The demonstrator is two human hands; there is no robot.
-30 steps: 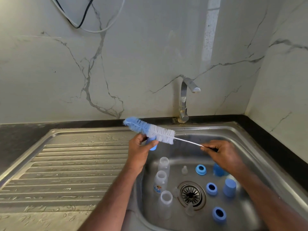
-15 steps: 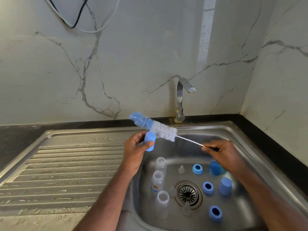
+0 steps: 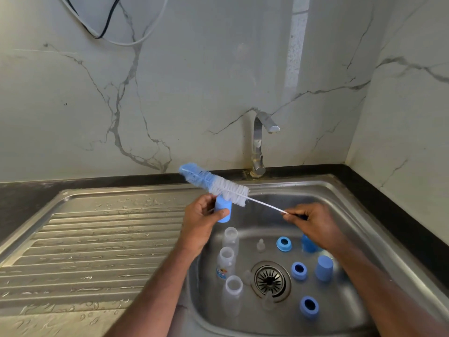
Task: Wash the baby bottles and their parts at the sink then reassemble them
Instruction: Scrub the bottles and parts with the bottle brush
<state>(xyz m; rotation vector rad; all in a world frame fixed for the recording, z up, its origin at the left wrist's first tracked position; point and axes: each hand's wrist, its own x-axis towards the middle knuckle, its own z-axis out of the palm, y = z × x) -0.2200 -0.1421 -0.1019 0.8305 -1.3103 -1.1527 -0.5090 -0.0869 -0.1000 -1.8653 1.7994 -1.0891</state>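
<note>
My left hand (image 3: pixel 199 222) grips a blue bottle cap (image 3: pixel 223 210) over the left edge of the sink basin (image 3: pixel 345 210). My right hand (image 3: pixel 313 222) pinches the thin white handle of a blue and white bottle brush (image 3: pixel 216 183), whose bristles lie across the top of the cap. Three clear bottles (image 3: pixel 227 262) stand in a row at the basin's left side. Blue screw rings (image 3: pixel 283 243) and blue caps (image 3: pixel 324 267) sit around the drain (image 3: pixel 271 279), with small clear teats (image 3: pixel 260 245) among them.
A steel tap (image 3: pixel 258 144) stands behind the basin, with no water running. The wet ribbed draining board (image 3: pixel 97 239) stretches to the left. Marble walls close off the back and right, and cables (image 3: pixel 107 23) hang at the upper left.
The cap in my left hand has turned more upright under the bristles, and the brush has shifted slightly along it. The parts in the basin have not moved.
</note>
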